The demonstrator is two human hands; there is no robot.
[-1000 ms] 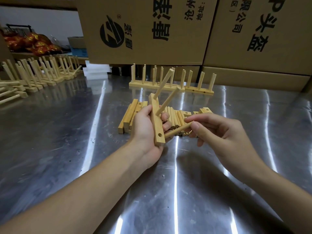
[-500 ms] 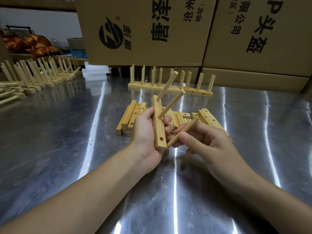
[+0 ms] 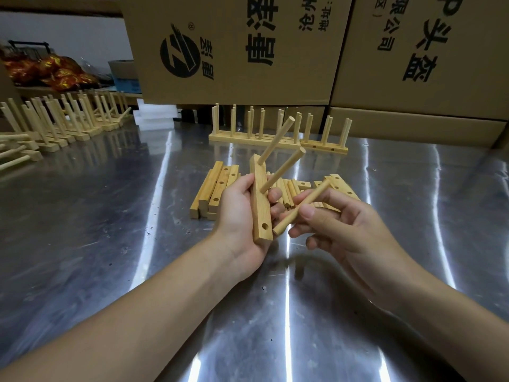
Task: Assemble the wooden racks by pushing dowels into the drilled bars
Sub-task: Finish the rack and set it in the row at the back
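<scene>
At your far left, finished racks [image 3: 55,125] crowd the edge of the steel table [image 3: 82,244]; its scuffed, shiny top lies open toward you. Your left hand [image 3: 239,216] grips the square pale-wood bar [image 3: 260,205] upright, two round dowels [image 3: 281,175] seated, one drilled hole [image 3: 265,225] open near its lower end. Close beside, your right hand [image 3: 344,230] pinches a smooth loose dowel [image 3: 301,206], its tip just beside that hole.

Small workshop or packing area, steel-topped worktable [image 3: 82,257], printed cardboard cartons [image 3: 237,48] stacked behind, rows of finished wooden racks [image 3: 63,119] at left, loose drilled bars [image 3: 217,186] piled centrally
</scene>
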